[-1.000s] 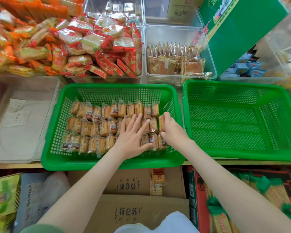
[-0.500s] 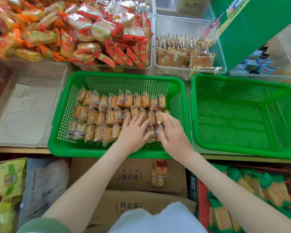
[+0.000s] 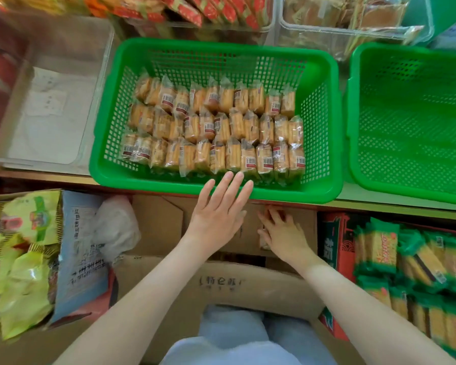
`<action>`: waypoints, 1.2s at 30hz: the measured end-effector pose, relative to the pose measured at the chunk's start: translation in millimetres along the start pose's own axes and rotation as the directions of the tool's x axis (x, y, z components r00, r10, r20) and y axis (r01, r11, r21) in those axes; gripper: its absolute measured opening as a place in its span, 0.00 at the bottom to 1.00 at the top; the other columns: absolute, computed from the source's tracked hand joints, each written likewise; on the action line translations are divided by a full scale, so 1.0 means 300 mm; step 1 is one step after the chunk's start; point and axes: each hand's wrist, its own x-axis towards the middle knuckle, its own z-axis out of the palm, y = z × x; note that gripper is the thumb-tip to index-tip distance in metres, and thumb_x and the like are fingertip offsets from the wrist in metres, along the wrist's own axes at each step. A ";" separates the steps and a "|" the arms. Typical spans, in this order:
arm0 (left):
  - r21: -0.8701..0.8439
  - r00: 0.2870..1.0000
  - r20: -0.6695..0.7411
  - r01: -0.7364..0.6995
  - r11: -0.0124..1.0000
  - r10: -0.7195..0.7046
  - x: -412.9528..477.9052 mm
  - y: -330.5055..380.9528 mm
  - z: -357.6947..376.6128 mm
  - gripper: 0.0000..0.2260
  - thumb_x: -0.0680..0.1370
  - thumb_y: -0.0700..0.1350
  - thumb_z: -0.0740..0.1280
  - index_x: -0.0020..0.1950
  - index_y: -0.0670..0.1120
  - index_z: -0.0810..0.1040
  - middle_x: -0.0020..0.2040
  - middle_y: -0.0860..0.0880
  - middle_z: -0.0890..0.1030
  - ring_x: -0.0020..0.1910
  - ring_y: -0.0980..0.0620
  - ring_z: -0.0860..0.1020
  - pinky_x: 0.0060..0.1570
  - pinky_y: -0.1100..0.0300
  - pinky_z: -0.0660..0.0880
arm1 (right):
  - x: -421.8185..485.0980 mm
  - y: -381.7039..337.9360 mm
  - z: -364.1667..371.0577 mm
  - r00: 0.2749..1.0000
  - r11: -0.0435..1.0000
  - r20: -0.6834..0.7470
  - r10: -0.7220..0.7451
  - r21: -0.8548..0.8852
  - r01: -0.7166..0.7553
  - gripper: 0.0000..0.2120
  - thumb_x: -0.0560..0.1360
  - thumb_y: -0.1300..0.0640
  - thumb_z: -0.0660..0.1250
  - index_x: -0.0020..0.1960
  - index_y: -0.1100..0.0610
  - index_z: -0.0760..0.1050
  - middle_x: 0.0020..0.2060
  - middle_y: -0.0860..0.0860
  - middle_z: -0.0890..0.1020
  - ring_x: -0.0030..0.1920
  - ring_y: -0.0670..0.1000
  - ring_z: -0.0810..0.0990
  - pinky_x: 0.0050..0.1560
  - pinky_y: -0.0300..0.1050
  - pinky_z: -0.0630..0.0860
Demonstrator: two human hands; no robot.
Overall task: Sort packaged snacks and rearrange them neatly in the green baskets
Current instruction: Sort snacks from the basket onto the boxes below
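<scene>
Head view, looking down on the bench [image 3: 385,208]. A green perforated plastic basket [image 3: 221,47] is set at the bench's near edge, about midway along it. Clear-wrapped golden biscuit packets [image 3: 216,127] are stood on edge inside it in three close rows that cover most of the floor; a bare strip is left along the far wall. A second green perforated plastic basket [image 3: 411,122] is placed just beside the first, toward the right end of the bench, with nothing seen in it.

The left hand [image 3: 219,214] is held flat, palm down, with fingers straight and close together; nothing is held. Its fingertips are laid across the near rim of the first basket, just short of the front row; contact with the packets cannot be told. The right hand [image 3: 284,233] is lowered below the bench's near edge, over a brown cardboard box [image 3: 158,225], with fingers spread and loosely extended. It is blurred, and a small packet is partly hidden beneath it; whether that packet is touched cannot be told.

A clear plastic bin [image 3: 63,48] is seen at the left end of the bench. Red-wrapped snack packets [image 3: 221,11] and pale brown wrapped cakes [image 3: 353,17] are stored in clear bins along the far edge. Below the bench, yellow-green snack bags [image 3: 24,259] are stacked at left and green-wrapped packets [image 3: 406,259] at right.
</scene>
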 end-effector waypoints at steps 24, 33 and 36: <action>-0.316 0.949 0.307 0.169 0.934 -0.068 0.277 -0.147 -0.189 0.26 0.83 0.60 0.43 0.79 0.53 0.51 0.80 0.46 0.49 0.78 0.48 0.44 0.74 0.49 0.37 | -0.307 0.007 -0.501 0.830 0.573 -0.557 -0.031 0.670 0.472 0.45 0.72 0.68 0.67 0.72 0.35 0.47 0.73 0.49 0.55 0.72 0.43 0.61 0.67 0.42 0.69; -0.261 0.890 0.456 0.149 0.954 -0.014 0.477 -0.191 -0.105 0.27 0.83 0.58 0.50 0.80 0.52 0.46 0.80 0.46 0.42 0.78 0.47 0.40 0.73 0.45 0.35 | 0.045 0.146 -0.824 0.867 0.565 -0.430 0.251 0.793 0.230 0.39 0.69 0.69 0.71 0.74 0.50 0.59 0.61 0.51 0.64 0.63 0.54 0.69 0.69 0.52 0.68; -0.291 0.904 0.427 0.107 0.951 0.029 0.563 -0.180 -0.045 0.26 0.83 0.58 0.48 0.80 0.54 0.44 0.80 0.46 0.43 0.78 0.47 0.41 0.72 0.45 0.36 | 0.161 0.172 -0.864 0.852 0.655 -0.477 0.218 0.718 0.234 0.33 0.69 0.68 0.72 0.66 0.48 0.63 0.60 0.53 0.66 0.60 0.53 0.70 0.67 0.53 0.69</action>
